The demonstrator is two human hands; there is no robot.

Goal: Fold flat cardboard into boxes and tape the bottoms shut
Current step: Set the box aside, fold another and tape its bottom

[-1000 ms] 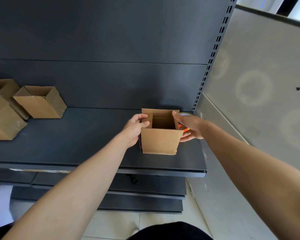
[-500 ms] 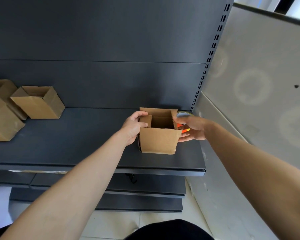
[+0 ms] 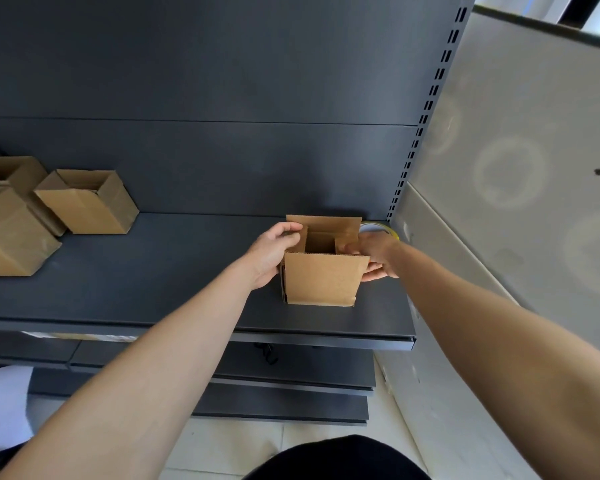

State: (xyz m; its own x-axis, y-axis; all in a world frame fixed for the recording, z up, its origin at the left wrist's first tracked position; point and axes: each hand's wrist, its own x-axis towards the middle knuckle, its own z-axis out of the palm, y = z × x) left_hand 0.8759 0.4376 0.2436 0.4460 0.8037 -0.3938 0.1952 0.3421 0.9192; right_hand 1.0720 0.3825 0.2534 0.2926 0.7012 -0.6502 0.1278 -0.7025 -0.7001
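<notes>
A small brown cardboard box [image 3: 321,278] stands on the dark shelf [image 3: 153,282] with its upper flaps up. My left hand [image 3: 272,252] grips its left side, fingertips curled over the left flap. My right hand [image 3: 374,256] grips the right side, with its fingers pressing the right flap inward over the opening. A roll of tape [image 3: 378,227] lies behind the box near the shelf's right upright, mostly hidden by my right hand.
Three folded boxes sit at the left: one open-topped box [image 3: 87,202], one nearer box [image 3: 11,233], one at the back [image 3: 7,169]. A slotted upright [image 3: 426,112] and a grey wall panel [image 3: 520,150] bound the right. Lower shelves [image 3: 291,375] lie below.
My right hand's fingers have moved onto the right flap and pushed it inward over the opening. The orange part near that hand is now hidden. The box has barely shifted.
</notes>
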